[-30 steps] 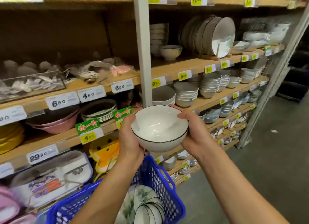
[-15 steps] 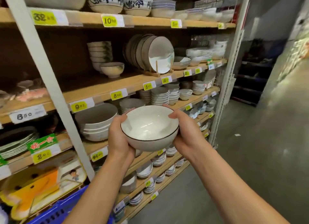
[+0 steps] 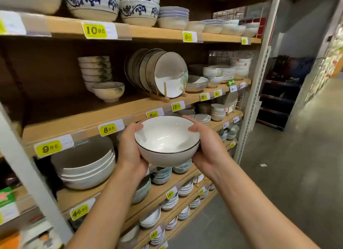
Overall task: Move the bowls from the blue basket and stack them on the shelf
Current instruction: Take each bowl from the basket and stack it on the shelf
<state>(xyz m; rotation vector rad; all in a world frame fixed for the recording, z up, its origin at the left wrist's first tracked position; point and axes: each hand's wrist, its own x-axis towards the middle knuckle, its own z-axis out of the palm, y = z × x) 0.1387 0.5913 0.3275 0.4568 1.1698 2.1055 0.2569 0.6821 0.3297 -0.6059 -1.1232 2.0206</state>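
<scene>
The left forearm [image 3: 104,202] and right forearm [image 3: 250,202] are bare and slender up to the frame's edge. The left hand [image 3: 130,152] and right hand [image 3: 208,148] are bare, with short thumbnails.

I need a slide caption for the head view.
Left hand and right hand hold a white bowl before stocked shelves.

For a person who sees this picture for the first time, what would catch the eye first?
First, the white bowl with a dark rim at the centre, gripped by the left hand and the right hand in front of the shelves. Above it, dark-rimmed plates stand on edge in a wooden rack, and yellow price tags line the shelf edges.
</scene>
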